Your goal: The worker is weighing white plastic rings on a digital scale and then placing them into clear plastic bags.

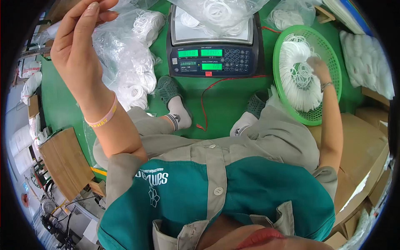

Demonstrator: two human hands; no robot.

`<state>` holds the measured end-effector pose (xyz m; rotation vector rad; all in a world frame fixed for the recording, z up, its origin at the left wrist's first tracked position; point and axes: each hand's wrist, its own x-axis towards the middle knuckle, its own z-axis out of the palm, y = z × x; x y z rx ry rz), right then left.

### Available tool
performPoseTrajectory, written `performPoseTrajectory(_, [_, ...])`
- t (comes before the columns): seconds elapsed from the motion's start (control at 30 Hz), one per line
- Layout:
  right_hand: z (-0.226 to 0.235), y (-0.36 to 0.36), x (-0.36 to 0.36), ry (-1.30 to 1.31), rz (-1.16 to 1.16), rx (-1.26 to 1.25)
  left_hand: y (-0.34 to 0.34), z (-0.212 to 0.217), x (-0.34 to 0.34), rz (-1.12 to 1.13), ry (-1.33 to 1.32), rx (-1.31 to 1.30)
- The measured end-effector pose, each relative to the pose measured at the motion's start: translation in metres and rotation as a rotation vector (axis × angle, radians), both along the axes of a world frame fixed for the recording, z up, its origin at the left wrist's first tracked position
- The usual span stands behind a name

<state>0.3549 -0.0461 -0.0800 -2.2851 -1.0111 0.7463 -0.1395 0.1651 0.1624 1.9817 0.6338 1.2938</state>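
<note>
My left hand (81, 37) is raised at the upper left, its fingers loosely bent and apart, with nothing visible in them. Over on the right, my right hand (320, 70) reaches into a green mesh basket (338, 77), its fingers closed at a heap of thin white rings (291, 62). The hand is slightly blurred, and its fingertips are partly hidden. A black digital counting scale (180, 71) with lit green displays stands in front of me. On its pan lies a clear plastic bag (250, 6) with white rings inside.
Clear bags of white rings (139, 79) lie left of the scale. A red cord (203, 104) trails over the green floor (221, 96) between my slippered feet. Brown cardboard (354, 146) lies at the right, below a filled bag (366, 62). Another cardboard sheet (64, 162) stands left.
</note>
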Motion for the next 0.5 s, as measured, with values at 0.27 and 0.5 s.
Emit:
performPoseTrajectory(0.27, [-0.139,-0.063,0.018,-0.226,0.042,-0.393,-0.001,-0.005,0.023,-0.042,0.046,0.043])
performPoseTrajectory(0.5, [-0.135,-0.038,-0.010,-0.329,-0.008,-0.597,0.003,-0.009,0.037,-0.090,0.009,0.030])
